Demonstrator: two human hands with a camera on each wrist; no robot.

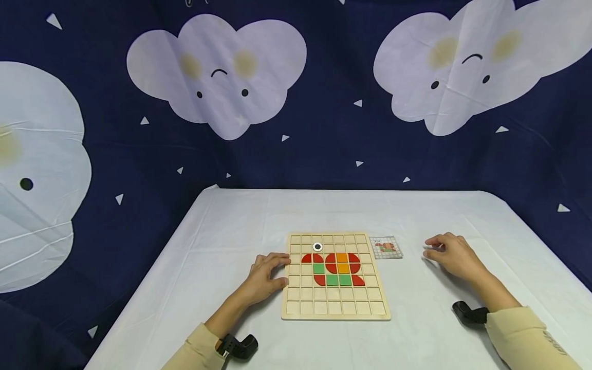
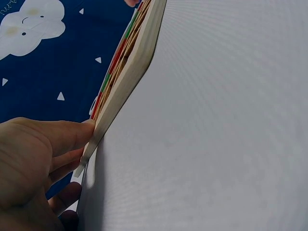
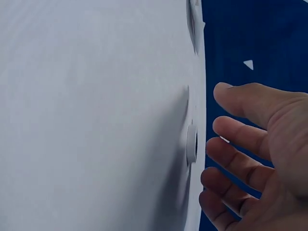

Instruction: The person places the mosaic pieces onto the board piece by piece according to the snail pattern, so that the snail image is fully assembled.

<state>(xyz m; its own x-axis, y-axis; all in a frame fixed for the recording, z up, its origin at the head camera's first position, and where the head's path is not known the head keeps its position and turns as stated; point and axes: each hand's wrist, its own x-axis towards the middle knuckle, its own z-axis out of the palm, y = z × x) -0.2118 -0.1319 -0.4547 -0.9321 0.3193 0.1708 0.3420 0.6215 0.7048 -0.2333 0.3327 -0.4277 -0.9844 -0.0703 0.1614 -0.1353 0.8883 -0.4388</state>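
A square wooden grid board (image 1: 320, 308) lies on the table with red, orange and green pieces forming a figure. Near its far side sits a white round piece with a black centre (image 1: 317, 247). My left hand (image 1: 262, 280) rests at the board's left edge, thumb and fingers spread and touching the rim. In the left wrist view its fingertips overlap the board's edge (image 2: 127, 79). My right hand (image 1: 455, 255) hovers over the table right of the board, fingers loosely bent, holding nothing. A small white disc (image 3: 191, 144) stands on the cloth near those fingers in the right wrist view.
A small picture card (image 1: 386, 247) with a colored grid pattern lies against the board's upper right side. White cloth covers the table (image 1: 250, 216). Behind it hangs a dark blue curtain (image 1: 324, 169) with clouds. Each wrist wears a black device (image 1: 240, 347).
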